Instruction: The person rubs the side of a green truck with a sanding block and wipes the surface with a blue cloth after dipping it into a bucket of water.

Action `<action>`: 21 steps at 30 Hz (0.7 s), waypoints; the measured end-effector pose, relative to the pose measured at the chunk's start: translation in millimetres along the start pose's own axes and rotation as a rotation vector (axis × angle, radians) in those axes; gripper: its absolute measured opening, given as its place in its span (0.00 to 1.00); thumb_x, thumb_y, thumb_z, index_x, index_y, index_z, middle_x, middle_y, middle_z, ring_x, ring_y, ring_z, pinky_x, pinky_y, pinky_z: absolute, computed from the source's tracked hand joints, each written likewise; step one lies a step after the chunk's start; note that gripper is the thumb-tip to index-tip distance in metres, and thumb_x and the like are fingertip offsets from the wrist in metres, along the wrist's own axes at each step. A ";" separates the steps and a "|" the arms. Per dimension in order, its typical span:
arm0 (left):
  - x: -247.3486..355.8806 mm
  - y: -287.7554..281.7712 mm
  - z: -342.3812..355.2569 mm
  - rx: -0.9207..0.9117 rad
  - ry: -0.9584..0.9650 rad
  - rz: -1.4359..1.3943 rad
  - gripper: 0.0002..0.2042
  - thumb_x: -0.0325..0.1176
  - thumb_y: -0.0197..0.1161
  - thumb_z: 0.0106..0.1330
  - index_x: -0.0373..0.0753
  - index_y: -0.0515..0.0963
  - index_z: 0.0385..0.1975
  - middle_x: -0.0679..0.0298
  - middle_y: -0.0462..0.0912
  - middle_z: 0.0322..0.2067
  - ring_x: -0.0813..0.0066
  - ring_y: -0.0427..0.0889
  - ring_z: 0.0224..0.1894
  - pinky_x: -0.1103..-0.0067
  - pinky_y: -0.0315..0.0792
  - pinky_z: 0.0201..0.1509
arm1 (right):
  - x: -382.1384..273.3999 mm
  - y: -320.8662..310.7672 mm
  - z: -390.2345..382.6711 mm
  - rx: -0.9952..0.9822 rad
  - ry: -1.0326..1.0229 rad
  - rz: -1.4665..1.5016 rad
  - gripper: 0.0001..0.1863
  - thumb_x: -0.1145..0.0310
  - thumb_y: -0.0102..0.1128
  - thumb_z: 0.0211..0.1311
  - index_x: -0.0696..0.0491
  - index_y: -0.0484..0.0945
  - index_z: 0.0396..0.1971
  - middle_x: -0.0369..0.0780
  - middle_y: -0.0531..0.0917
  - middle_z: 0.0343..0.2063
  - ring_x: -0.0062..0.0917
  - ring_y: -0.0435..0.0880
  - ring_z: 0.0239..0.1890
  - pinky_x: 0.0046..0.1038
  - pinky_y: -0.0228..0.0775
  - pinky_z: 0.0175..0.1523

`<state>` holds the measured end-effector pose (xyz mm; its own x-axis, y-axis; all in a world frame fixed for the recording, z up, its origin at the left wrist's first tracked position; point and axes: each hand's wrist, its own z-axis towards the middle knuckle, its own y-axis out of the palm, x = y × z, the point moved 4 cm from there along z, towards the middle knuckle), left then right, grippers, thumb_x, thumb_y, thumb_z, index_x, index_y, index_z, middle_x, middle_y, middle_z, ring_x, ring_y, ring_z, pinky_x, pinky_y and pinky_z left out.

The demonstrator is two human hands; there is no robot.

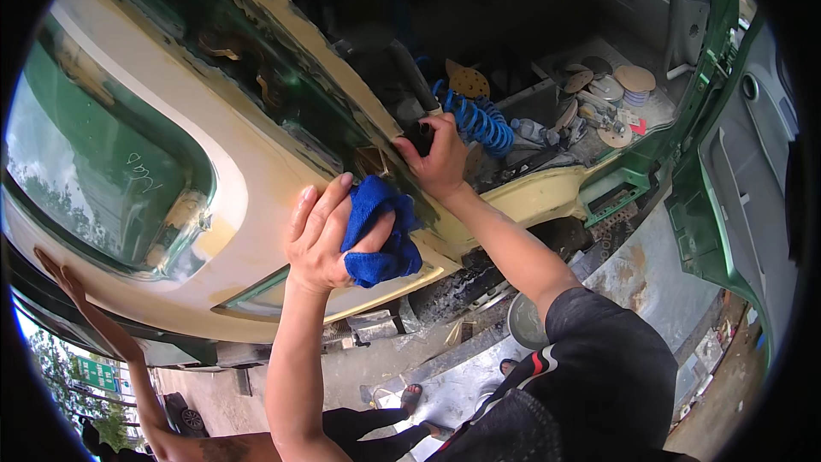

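Observation:
My left hand (321, 238) lies against the cream-coloured vehicle body panel (244, 261), fingers stretched out over it. A bunched blue cloth (382, 205) is held at its palm and thumb side. To the right, my right hand (440, 156) is bent at the edge of the door opening, thumb and fingers curled round a dark part that I cannot make out. The end of a grey tube-like bar (414, 77) comes down close to those fingers. Green and yellowish patches show on the body frame between and above my hands.
Another person's hand (62, 275) touches the body at far left. Inside the opening lie a coiled blue hose (483, 123), a plastic bottle (532, 130) and several round sanding discs (634, 79). An open door (744, 162) stands at right. A bucket (525, 322) is below.

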<state>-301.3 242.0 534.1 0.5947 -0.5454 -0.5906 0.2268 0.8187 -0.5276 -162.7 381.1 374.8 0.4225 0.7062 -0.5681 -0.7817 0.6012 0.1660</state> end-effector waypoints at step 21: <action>2.2 5.8 5.3 -0.018 -0.004 -0.013 0.12 0.44 0.56 0.64 0.67 0.83 0.44 0.66 0.85 0.44 0.66 0.84 0.54 0.67 0.69 0.67 | 24.7 -7.2 -21.5 -0.054 0.047 -0.064 0.28 0.50 0.73 0.58 0.54 0.71 0.45 0.46 0.78 0.36 0.44 0.83 0.34 0.40 0.76 0.34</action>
<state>-294.6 246.6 533.0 0.5948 -0.5552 -0.5814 0.2203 0.8081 -0.5463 -156.4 386.2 342.2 0.4517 0.6479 -0.6134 -0.7780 0.6225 0.0847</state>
